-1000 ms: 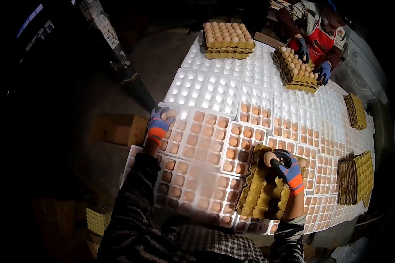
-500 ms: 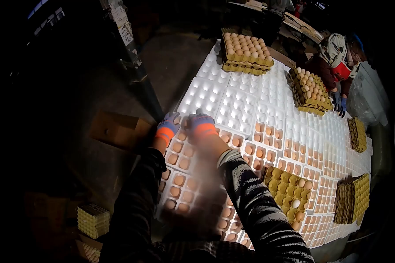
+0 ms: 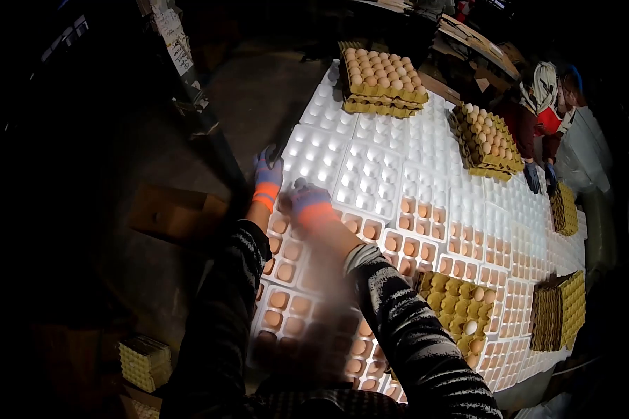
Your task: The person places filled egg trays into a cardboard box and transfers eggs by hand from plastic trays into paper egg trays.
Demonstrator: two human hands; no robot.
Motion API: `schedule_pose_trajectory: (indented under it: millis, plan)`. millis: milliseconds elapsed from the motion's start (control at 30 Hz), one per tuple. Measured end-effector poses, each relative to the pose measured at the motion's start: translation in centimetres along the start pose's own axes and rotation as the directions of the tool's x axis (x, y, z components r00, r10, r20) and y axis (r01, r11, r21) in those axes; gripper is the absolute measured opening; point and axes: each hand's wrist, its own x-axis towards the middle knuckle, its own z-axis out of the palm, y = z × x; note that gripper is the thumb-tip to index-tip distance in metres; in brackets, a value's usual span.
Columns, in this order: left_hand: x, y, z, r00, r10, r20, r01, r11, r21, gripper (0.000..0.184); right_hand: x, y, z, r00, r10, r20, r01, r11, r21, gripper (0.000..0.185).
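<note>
My left hand [image 3: 268, 176], in a grey and orange glove, is over the left edge of the white foam trays [image 3: 317, 150]; its fingers are partly hidden and dark, and whether it holds anything is unclear. Close to its right, my right hand [image 3: 310, 200] reaches across, blurred, above the border between filled and bare tray cells. What its fingers hold cannot be made out. Brown eggs [image 3: 279, 299] sit in the tray cells nearer my body. Beneath my right forearm's far side lies a yellow pulp tray [image 3: 449, 300] with several eggs at its right side.
Stacked pulp trays full of eggs [image 3: 384, 78] stand at the far edge, with another egg stack [image 3: 488, 143] to the right. Empty pulp tray stacks [image 3: 558, 311] are at the right. A co-worker [image 3: 546, 119] leans over the far right. An open cardboard box [image 3: 177, 214] lies at left.
My right hand has left the pulp tray and crossed left beside my left hand. Most recently my left hand has moved slightly farther forward. The co-worker's hands have left the egg stack.
</note>
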Motion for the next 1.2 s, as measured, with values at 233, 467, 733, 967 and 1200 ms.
schedule_pose_trajectory:
  millis: [233,467,733,967,1200]
  plan:
    - [-1.0,-1.6,-0.2,0.893,-0.127,0.432,0.135,0.991,0.014,0.035,-1.6,2.2,1.2,0.995,0.078,0.068,-0.086,0.988,0.125,0.034]
    - [-2.2,-4.3,0.6,0.913,0.193,0.359,-0.342,0.843,0.415,0.037,-0.7,3.9,0.9,0.825,0.438,-0.358,-0.082,0.718,0.691,0.029]
    - [-4.3,-0.9,-0.4,0.881,-0.064,0.469,-0.313,0.665,0.678,0.059,-3.8,6.9,2.9,0.806,0.442,-0.394,0.212,0.406,0.889,0.036]
    - [-2.9,2.7,0.3,0.744,-0.315,0.590,-0.468,0.384,0.796,0.067,-25.1,0.5,-2.7,0.800,0.301,-0.518,0.351,0.465,0.813,0.047]
    - [-5.0,-0.1,1.8,0.878,-0.052,0.475,-0.424,0.372,0.826,0.076,-50.5,7.9,-4.3,0.432,0.766,-0.476,-0.511,0.643,0.571,0.046]
